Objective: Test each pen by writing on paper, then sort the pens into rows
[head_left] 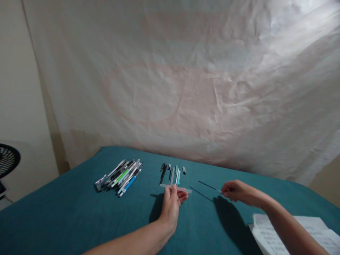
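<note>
My left hand (171,205) is closed on a clear, whitish pen barrel (183,190), held sideways above the cloth with the fingers beneath it. To the right, my right hand (236,191) pinches one end of a thin dark pen refill (208,185), which points left toward the barrel. The barrel and the refill are apart. Just beyond my left hand lie several pen parts: a black pen (163,174), a small dark cap (184,170) and a teal pen piece (179,177). The barrel partly hides the near ends of these parts.
A heap of pens (124,175), with a green one and a blue one among them, lies at the left. Printed paper sheets (313,226) rest at the right front, under my right forearm. A pale hanging sheet (170,88) rises behind the green-covered table (79,219). A black fan (7,161) stands far left.
</note>
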Motion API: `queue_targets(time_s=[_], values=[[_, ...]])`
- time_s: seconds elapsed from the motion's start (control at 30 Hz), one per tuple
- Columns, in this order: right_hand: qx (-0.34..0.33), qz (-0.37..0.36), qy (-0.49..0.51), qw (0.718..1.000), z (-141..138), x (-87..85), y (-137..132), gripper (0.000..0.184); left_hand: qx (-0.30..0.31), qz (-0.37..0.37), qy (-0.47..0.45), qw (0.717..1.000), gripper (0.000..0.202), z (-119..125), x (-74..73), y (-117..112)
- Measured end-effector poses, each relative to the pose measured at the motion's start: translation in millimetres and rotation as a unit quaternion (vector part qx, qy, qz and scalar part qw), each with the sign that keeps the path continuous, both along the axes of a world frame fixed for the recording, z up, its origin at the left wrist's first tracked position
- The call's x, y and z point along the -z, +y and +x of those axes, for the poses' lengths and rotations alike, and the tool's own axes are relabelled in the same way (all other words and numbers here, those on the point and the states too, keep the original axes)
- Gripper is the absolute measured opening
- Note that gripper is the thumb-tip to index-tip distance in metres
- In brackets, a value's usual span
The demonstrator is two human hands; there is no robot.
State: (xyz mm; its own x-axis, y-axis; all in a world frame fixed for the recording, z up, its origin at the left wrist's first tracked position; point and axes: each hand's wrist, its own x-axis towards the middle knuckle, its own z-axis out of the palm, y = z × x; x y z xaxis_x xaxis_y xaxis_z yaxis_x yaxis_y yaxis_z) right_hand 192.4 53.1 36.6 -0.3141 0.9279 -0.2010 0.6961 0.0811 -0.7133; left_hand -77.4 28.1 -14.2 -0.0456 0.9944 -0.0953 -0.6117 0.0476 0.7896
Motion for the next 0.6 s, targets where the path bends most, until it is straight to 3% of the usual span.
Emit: queue_targets(time_s=[0.3,0.6], values=[[0.120,0.192,-0.040,0.973,-84.0,29.9,30.2,0.021,0.003,-0.012,0.001,1.000,0.024,1.4,1.7,2.9],[0.112,0.215,-0.057,0.969,-116.9,48.3,30.0,0.022,0.013,-0.007,0.009,1.000,0.026,1.2,1.5,1.9]])
